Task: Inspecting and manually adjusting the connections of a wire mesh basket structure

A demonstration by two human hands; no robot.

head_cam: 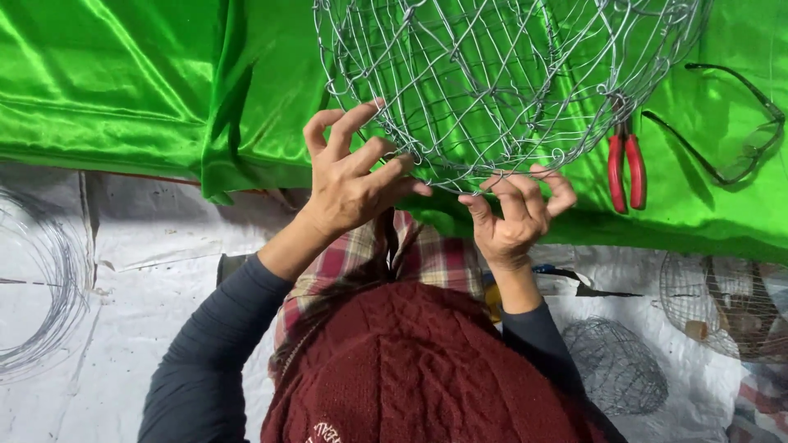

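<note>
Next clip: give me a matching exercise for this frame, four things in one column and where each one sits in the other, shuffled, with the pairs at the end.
Things:
1. wire basket
2. red-handled pliers
3. safety glasses
4. coil of wire

Places:
A. on the white sheet at the far left edge
B. on the green cloth at the far right
C. held at its rim by the left hand and right hand
D. on the green cloth just right of the basket's rim

Pairs: 1-C, 2-D, 3-B, 4-A
</note>
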